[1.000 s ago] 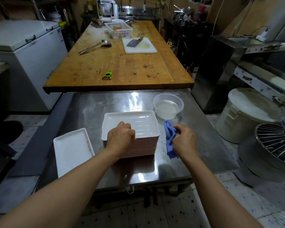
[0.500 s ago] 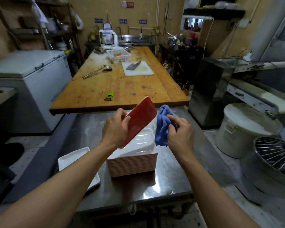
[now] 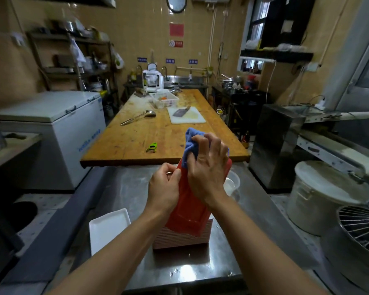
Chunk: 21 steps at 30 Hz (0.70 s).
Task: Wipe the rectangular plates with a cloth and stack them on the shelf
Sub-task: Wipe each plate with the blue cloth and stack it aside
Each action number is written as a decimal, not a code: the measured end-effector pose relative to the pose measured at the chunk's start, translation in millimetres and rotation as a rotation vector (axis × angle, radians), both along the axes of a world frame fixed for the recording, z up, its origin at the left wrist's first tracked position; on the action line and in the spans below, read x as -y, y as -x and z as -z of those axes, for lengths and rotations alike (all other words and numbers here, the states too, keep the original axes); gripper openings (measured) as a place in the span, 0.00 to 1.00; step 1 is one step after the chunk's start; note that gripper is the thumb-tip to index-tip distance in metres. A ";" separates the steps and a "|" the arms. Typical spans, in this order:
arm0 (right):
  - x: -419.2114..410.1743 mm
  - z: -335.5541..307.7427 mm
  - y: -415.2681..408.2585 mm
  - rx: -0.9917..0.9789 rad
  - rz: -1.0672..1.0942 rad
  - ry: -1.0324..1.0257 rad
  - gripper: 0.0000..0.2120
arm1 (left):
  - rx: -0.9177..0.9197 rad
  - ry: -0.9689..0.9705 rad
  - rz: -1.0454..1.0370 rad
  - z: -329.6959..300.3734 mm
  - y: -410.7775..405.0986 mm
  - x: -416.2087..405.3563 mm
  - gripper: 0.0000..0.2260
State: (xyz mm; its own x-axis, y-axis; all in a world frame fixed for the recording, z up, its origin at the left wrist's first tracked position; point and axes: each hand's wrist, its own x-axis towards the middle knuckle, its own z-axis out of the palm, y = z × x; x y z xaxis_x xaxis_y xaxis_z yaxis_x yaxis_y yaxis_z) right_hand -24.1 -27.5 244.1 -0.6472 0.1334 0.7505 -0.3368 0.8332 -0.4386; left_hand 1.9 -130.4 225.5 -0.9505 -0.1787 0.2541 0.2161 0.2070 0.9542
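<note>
My left hand grips the left edge of a rectangular plate, held upright with its red underside toward me. My right hand holds a blue cloth bunched against the plate's upper part. Below them a stack of rectangular plates stands on the steel table. One white plate lies flat on the table to the left of the stack.
A clear plastic bowl sits behind the stack, partly hidden. The long wooden table beyond carries a cutting board with cleaver, ladle and green peeler. A white freezer stands left; a lidded white bucket and wire grille stand right.
The top plate was lifted off the stack by my left hand and turned upright. My right hand raised the blue cloth from the table and now presses it on the plate.
</note>
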 end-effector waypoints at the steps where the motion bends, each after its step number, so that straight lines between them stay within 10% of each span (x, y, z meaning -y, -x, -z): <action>1: 1.7 -0.2 0.5 -0.005 -0.028 -0.008 0.15 | 0.004 -0.009 -0.009 -2.0 -2.2 1.4 0.07; 21: -7.7 19.5 -14.3 0.244 -0.252 0.327 0.07 | 0.205 -0.706 -0.157 -36.1 7.2 16.4 0.10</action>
State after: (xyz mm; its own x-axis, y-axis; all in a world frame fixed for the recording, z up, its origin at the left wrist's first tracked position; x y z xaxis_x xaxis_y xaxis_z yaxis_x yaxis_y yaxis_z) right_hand -9.8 -19.8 224.5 -0.8416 0.1540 0.5177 -0.3653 0.5438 -0.7556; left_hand -5.4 -146.7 261.6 -0.9164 -0.3710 -0.1503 0.0383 -0.4551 0.8896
